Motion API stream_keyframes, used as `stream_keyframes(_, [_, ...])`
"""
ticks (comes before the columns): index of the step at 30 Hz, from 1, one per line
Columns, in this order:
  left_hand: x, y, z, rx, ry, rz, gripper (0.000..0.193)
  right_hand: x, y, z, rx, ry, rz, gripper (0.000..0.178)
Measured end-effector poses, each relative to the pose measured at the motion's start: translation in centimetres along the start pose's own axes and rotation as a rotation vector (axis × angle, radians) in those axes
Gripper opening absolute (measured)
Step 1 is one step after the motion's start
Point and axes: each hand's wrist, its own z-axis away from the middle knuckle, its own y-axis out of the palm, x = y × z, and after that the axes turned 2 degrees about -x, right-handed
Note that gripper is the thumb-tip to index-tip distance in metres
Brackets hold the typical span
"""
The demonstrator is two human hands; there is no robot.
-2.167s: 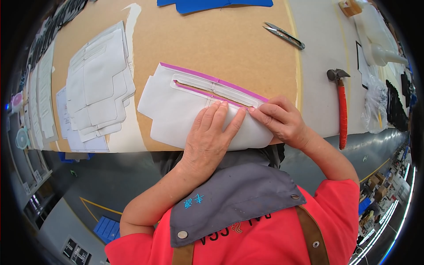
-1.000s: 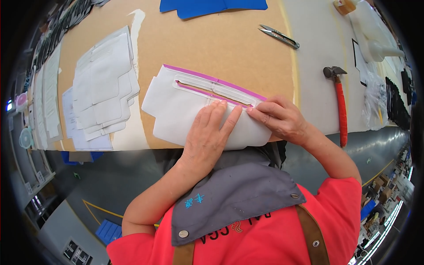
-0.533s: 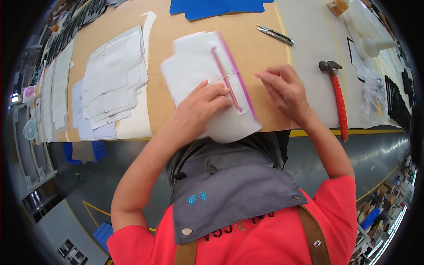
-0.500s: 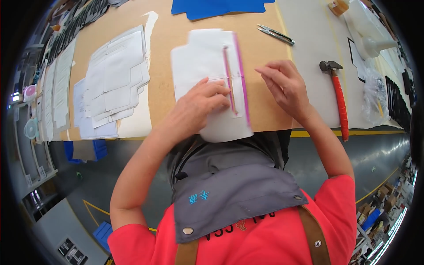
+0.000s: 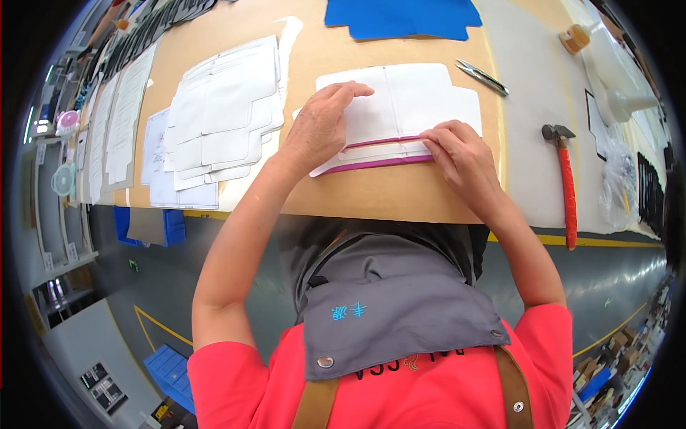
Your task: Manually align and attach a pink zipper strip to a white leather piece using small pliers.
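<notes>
You wear a red short-sleeved top, its sleeves ending well above each elbow, so both forearms run bare down to your left hand (image 5: 320, 129) and right hand (image 5: 463, 159). A grey bib with 2 metal snap studs and a small blue embroidered mark lies over your chest. 2 brown straps run beneath it, 1 showing a rivet.

Bare board (image 5: 386, 196) lies open before the hands; paper stack (image 5: 214, 118) crowds left, hammer (image 5: 564, 179) right.
</notes>
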Motion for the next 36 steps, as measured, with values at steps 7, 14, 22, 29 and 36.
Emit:
stream_keyframes(7, [-2.5,-0.2,6.7,-0.204,-0.304,-0.034,0.015,2.3,3.3,-2.9,0.161,-0.005,-0.159,0.009])
stream_keyframes(14, [-0.2,-0.3,5.6,-0.162,-0.222,-0.052,0.014,3.3,3.9,-3.3,0.252,-0.026,0.007,0.012])
stream_keyframes(22, [-0.1,-0.9,5.1,-0.12,-0.444,0.242,0.014,4.3,3.3,-3.5,0.29,0.018,0.038,0.013])
stream_keyframes(29, [0.1,-0.9,4.9,-0.056,-0.284,0.066,0.014,4.0,3.7,-3.2,0.303,0.058,-0.047,0.012])
stream_keyframes(36, [0.0,-1.1,5.0,-0.05,-0.27,0.029,0.014,4.9,3.6,-3.8,0.329,0.087,-0.055,0.012])
